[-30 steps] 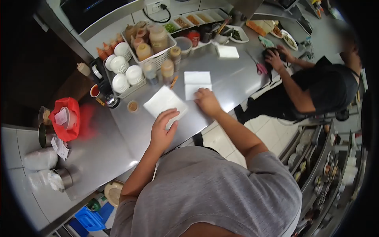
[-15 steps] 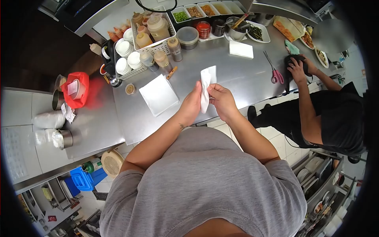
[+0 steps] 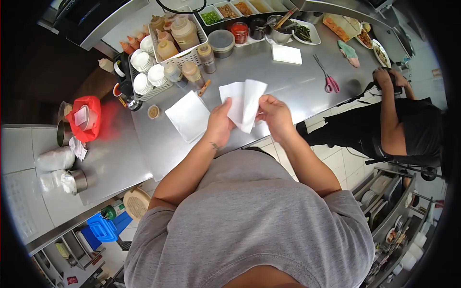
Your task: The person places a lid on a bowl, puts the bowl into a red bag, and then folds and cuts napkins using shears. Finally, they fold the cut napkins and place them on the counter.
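Observation:
A white paper napkin [image 3: 249,103], partly unfolded, is held up between both hands over the front edge of the steel counter [image 3: 211,139]. My left hand [image 3: 221,120] grips its left side, thumb on the near face. On the opposite edge, my right hand [image 3: 275,117] pinches the paper between thumb and fingers. A flat stack of white napkins [image 3: 188,116] lies on the counter just left of my left hand. Farther back sits another white folded stack [image 3: 286,54].
Sauce bottles [image 3: 185,33] and white cups [image 3: 142,62] fill baskets at the back left. Pink-handled scissors [image 3: 329,82] lie to the right. A red bag [image 3: 86,120] holds a container at left. A co-worker in black [image 3: 403,122] stands at the right, hands on a dark object.
The napkin has spread from a narrow fold into a wider sheet, my hands moving apart. The co-worker's hands have shifted right, away from the counter. The view has shifted slightly.

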The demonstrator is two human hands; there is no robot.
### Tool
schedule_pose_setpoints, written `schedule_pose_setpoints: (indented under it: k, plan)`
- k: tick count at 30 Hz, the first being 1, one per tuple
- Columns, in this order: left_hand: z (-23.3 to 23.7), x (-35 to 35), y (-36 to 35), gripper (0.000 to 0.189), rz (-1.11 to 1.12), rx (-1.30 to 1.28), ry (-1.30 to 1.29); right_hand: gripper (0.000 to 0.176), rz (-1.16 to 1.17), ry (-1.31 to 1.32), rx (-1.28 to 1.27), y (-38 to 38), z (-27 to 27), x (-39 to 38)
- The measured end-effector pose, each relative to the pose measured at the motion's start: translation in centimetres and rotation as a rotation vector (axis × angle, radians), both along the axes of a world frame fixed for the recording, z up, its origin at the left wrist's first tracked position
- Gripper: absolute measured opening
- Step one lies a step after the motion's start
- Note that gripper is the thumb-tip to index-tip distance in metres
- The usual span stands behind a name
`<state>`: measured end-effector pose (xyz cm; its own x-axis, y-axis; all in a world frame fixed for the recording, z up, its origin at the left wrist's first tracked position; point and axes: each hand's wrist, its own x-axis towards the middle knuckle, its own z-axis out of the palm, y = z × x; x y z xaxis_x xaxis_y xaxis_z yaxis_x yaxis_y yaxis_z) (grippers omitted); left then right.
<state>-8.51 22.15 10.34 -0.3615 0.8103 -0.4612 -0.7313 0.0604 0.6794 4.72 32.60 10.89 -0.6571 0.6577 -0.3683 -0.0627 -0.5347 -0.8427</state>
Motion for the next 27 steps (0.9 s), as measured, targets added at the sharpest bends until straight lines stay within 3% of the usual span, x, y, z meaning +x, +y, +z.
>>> schedule_pose_setpoints:
  k: [6, 10, 12, 14, 15, 17, 20, 24, 26, 27]
  plan:
    - [-4.7, -3.1, 0.1, 0.045, -0.065, -0.073, 0.112, 0.019, -0.137, -0.193, 0.125, 7.5, -2.0, 4.7]
    - [-5.7, -2.5, 2.6, 0.040, -0.021, -0.126, 0.033, 0.025, -0.021, -0.285, 0.172, 10.7, -3.5, 5.0]
    - [-6.2, -1.9, 4.1, 0.042, -0.048, -0.061, 0.025, 0.055, 0.117, -0.317, 0.156, 11.2, -4.0, 4.4]
    - [-5.9, -1.0, 5.5, 0.044, -0.083, -0.007, 0.021, 0.066, 0.194, -0.343, 0.124, 11.2, -4.0, 3.6]
    - [-5.3, -0.5, 6.2, 0.045, -0.107, 0.100, -0.020, 0.066, 0.203, -0.339, 0.128, 11.6, -4.3, 3.3]
    - [-5.0, 0.2, 7.2, 0.047, -0.119, 0.204, -0.055, 0.067, 0.104, -0.202, -0.112, 12.9, -5.8, 3.1]
    - [-5.7, -0.1, 6.6, 0.045, -0.111, 0.299, -0.172, 0.060, 0.001, -0.099, -0.100, 15.7, -11.0, 3.3]
    - [-10.6, -1.6, 3.5, 0.043, 0.012, -0.035, 0.002, 0.044, -0.107, -0.178, 0.110, 16.8, -9.6, 4.2]
    - [-11.7, -2.0, 1.9, 0.041, 0.040, -0.293, 0.118, 0.033, -0.175, -0.297, 0.389, 17.2, -10.2, 5.3]
    - [-11.4, -2.1, 1.5, 0.041, 0.026, -0.289, 0.126, 0.033, -0.191, -0.294, 0.389, 17.1, -10.6, 5.8]
